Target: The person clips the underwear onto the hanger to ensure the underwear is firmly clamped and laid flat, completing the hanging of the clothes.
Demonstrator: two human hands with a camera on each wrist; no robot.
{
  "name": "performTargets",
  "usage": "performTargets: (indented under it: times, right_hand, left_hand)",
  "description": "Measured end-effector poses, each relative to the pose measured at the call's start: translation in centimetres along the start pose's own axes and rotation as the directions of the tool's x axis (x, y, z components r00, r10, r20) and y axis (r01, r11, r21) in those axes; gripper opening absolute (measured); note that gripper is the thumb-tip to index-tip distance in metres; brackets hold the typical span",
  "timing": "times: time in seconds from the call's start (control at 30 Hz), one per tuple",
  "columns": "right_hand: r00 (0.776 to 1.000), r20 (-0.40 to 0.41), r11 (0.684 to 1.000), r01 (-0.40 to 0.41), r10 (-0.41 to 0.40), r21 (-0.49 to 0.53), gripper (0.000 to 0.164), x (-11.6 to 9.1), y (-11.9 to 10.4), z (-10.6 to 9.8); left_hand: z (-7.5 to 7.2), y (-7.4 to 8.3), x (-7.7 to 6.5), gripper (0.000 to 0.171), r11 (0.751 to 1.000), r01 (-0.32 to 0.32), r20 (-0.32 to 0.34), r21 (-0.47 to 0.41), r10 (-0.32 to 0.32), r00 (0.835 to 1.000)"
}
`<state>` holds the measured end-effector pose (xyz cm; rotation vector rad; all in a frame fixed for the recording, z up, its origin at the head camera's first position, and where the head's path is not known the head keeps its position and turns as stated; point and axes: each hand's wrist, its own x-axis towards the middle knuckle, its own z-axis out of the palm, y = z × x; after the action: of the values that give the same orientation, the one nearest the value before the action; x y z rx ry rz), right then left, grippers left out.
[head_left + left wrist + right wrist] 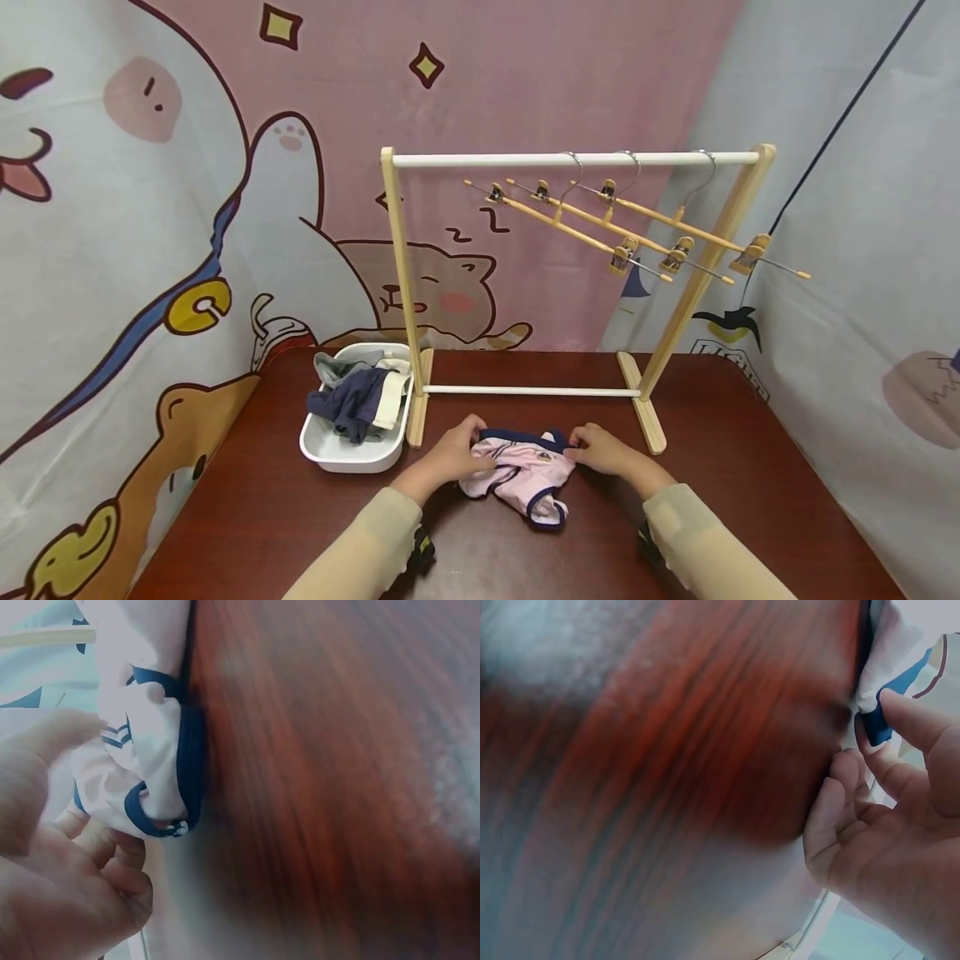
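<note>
Small pink shorts (521, 477) with navy trim lie bunched on the table in front of the rack. My left hand (452, 454) grips their upper left corner; in the left wrist view the thumb is over the cloth and the fingers are behind it. My right hand (609, 454) pinches the opposite upper corner. From the right wrist, the navy band (877, 727) shows between thumb and index finger, the other fingers curled below. The navy top edge runs between the two hands, while a navy-trimmed leg opening (546, 507) points toward me.
Behind the shorts stands a wooden rack (405, 275) with a white top rail (480, 161). Three clip hangers (600, 221) hang from its right half. Left of it, a white basket (352, 461) holds folded dark and light clothes (356, 400). Printed curtains (562, 75) surround the brown table (750, 475).
</note>
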<state>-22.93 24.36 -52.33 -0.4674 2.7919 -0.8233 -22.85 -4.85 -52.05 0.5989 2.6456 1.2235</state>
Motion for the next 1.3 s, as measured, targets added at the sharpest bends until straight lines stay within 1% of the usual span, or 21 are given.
performTargets:
  times: [0.1,0.2,0.3,0.4,0.53,0.63,0.7,0.77,0.83,0.9,1.0,1.07,1.1,1.17,1.23,1.3]
  right_hand:
    - [1.000,0.003,1.000,-0.017,0.017,0.009,0.022,0.2,-0.2,-0.1]
    - [0.999,-0.019,0.999,-0.049,0.049,0.020,0.029,0.6,-0.7,-0.2]
    - [0.996,-0.055,0.996,-0.070,0.073,0.051,0.027,0.8,-1.2,-0.1]
    - [0.993,-0.096,0.993,-0.067,0.076,0.094,0.022,1.1,-1.4,0.1]
    - [0.987,-0.132,0.984,-0.073,0.095,0.163,0.012,1.5,-1.4,0.2]
    - [0.987,-0.126,0.977,-0.077,0.104,0.200,0.020,1.5,-1.5,-0.2]
    - [0.989,-0.109,0.973,-0.076,0.101,0.216,0.026,1.4,-1.4,-0.6]
    - [0.991,-0.091,0.971,-0.078,0.100,0.226,0.027,1.2,-1.3,-1.1]
    - [0.994,-0.094,0.982,-0.040,0.058,0.184,0.026,1.1,-0.9,-1.5]
    - [0.994,-0.111,0.992,0.011,0.003,0.128,0.023,0.8,-0.6,-1.8]
    - [0.982,-0.141,0.992,0.127,-0.124,0.014,0.016,0.1,-0.2,-2.4]
    - [0.975,-0.133,0.983,0.181,-0.180,-0.001,0.013,-0.6,-0.1,-2.9]
    - [0.972,-0.124,0.980,0.199,-0.198,0.002,0.012,-1.0,-0.1,-3.1]
    - [0.964,-0.117,0.970,0.242,-0.239,0.013,0.014,-1.6,-0.2,-3.5]
    - [0.957,-0.139,0.965,0.260,-0.256,0.014,0.016,-2.1,-0.2,-3.8]
    - [0.945,-0.187,0.963,0.270,-0.267,-0.012,0.017,-2.4,-0.2,-4.0]
  left_hand:
    - [0.1,-0.2,-0.1,0.038,0.999,-0.020,-0.051,-0.025,0.018,0.999]
    - [0.3,-0.4,0.1,0.028,0.999,-0.047,-0.123,-0.006,0.046,0.991]
    - [0.2,-0.3,0.1,0.024,0.998,-0.058,-0.173,0.016,0.060,0.983]
    - [-0.1,-0.1,0.1,0.024,0.997,-0.070,-0.208,0.025,0.074,0.975]
    - [-0.6,-0.1,0.1,0.028,0.997,-0.067,-0.265,0.038,0.075,0.961]
    - [-1.0,-0.2,0.2,0.029,0.997,-0.071,-0.314,0.037,0.079,0.946]
    - [-1.4,-0.2,0.1,0.030,0.997,-0.081,-0.343,0.014,0.081,0.936]
    - [-1.8,-0.2,0.0,0.031,0.995,-0.099,-0.366,0.002,0.093,0.926]
    - [-2.1,-0.2,-0.1,0.029,0.994,-0.109,-0.382,-0.007,0.098,0.919]
    - [-2.5,-0.2,-0.3,0.024,0.994,-0.111,-0.407,0.016,0.108,0.907]
    - [-3.0,-0.4,-0.5,0.018,0.994,-0.095,-0.465,0.053,0.109,0.878]
    - [-3.5,-0.6,-0.6,0.016,0.995,-0.077,-0.503,0.063,0.099,0.858]
    - [-3.7,-0.7,-0.7,0.016,0.996,-0.073,-0.514,0.053,0.090,0.853]
    - [-4.1,-0.8,-0.8,0.016,0.997,-0.064,-0.521,0.033,0.072,0.850]
    - [-4.3,-0.9,-0.9,0.015,0.998,-0.061,-0.507,0.002,0.053,0.860]
    - [-4.5,-0.9,-1.1,0.013,0.999,-0.050,-0.484,-0.021,0.034,0.874]
